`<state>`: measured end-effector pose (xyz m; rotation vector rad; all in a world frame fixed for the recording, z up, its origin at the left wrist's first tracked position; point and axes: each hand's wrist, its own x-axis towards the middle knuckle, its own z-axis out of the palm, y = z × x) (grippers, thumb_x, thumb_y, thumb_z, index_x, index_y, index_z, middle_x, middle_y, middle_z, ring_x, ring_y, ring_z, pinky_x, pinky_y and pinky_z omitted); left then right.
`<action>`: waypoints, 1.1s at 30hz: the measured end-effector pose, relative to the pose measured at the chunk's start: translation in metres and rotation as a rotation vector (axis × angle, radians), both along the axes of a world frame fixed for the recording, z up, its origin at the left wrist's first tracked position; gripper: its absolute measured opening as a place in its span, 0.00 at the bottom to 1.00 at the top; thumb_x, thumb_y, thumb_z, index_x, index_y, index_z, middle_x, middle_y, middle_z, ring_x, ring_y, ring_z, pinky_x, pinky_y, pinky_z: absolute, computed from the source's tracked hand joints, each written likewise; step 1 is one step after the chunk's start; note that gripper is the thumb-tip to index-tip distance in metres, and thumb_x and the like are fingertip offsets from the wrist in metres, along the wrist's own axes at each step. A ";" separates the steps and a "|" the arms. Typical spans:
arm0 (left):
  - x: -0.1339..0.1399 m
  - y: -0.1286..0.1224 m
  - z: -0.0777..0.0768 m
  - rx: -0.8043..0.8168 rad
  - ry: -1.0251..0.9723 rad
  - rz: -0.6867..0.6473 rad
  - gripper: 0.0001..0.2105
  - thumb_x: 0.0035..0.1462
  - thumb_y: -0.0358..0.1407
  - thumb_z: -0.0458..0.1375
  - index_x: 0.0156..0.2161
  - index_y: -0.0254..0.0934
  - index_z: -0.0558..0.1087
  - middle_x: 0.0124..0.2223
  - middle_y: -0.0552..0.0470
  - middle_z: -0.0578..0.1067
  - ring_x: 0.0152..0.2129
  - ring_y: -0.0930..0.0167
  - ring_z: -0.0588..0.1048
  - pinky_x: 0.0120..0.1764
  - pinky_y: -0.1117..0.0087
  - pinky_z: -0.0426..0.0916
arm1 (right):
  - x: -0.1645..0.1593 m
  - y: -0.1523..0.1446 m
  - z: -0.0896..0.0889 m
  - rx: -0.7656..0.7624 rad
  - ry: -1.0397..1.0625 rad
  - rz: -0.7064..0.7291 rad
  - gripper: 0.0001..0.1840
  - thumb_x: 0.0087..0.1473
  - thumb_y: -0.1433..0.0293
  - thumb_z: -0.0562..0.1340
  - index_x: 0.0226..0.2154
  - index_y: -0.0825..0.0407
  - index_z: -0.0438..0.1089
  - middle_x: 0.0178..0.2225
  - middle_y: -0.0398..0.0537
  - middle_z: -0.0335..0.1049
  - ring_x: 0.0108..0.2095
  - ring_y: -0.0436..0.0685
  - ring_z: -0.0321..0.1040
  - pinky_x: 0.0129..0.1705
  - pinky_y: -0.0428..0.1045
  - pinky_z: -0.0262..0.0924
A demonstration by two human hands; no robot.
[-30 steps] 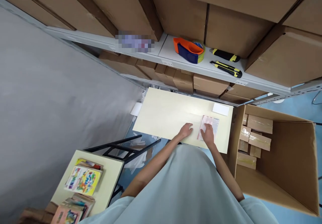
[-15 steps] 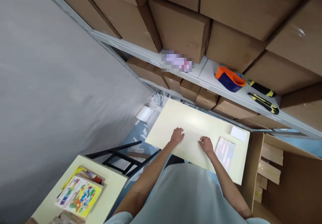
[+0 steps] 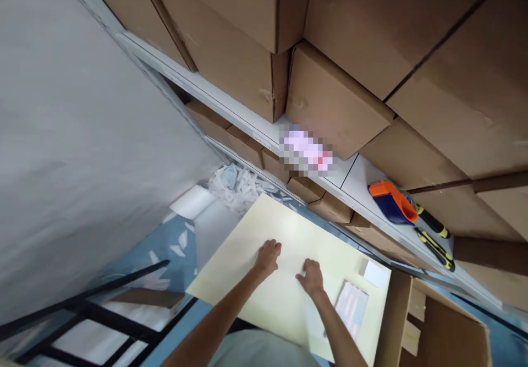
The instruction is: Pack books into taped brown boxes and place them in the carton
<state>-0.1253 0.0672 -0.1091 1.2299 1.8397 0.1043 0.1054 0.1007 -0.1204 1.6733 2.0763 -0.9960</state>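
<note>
My left hand [image 3: 269,257] is over the middle of a pale cream tabletop [image 3: 243,246], its fingers loosely bent and nothing in them. To its right, my right hand [image 3: 312,277] has its thumb apart from bent fingers and is also free of any object. Whether the hands touch the surface I cannot tell. Nearest to the right hand lies a flat, pinkish striped item like a booklet or pack [image 3: 351,307]. Beyond it, a small stack of white paper [image 3: 374,273] sits near the table's right edge.
Ahead, a grey shelf [image 3: 231,103] bears large cardboard boxes [image 3: 338,97], an orange and blue tape dispenser [image 3: 391,202] and a yellow-black cutter [image 3: 435,248]. An open carton [image 3: 447,328] stands right of the table. Paper scraps [image 3: 237,185] litter the floor; a black frame [image 3: 115,323] is at left.
The view has shifted, so the side table with colourful packs at lower left has left the picture. Both hands stay over the tabletop, empty, a little closer together.
</note>
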 end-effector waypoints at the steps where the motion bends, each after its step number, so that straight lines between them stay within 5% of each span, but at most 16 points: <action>1: 0.000 0.001 -0.001 0.006 0.003 0.004 0.22 0.43 0.17 0.70 0.37 0.41 0.69 0.51 0.48 0.75 0.56 0.57 0.73 0.55 0.60 0.67 | -0.002 0.001 -0.001 -0.014 -0.026 0.009 0.13 0.51 0.71 0.72 0.34 0.46 0.67 0.42 0.53 0.78 0.52 0.71 0.74 0.54 0.58 0.64; 12: 0.000 0.008 0.000 -0.013 0.063 -0.043 0.21 0.48 0.15 0.61 0.43 0.40 0.73 0.55 0.43 0.75 0.58 0.54 0.73 0.59 0.52 0.70 | -0.006 0.004 -0.007 -0.048 -0.109 0.060 0.14 0.54 0.70 0.70 0.42 0.48 0.69 0.48 0.56 0.76 0.55 0.71 0.71 0.59 0.61 0.64; 33: 0.007 0.015 0.008 -0.151 0.125 -0.064 0.21 0.48 0.17 0.64 0.43 0.41 0.70 0.56 0.46 0.73 0.58 0.60 0.70 0.55 0.60 0.67 | 0.001 -0.008 -0.021 0.008 -0.034 0.074 0.15 0.53 0.73 0.68 0.44 0.50 0.71 0.48 0.59 0.76 0.54 0.74 0.71 0.59 0.63 0.63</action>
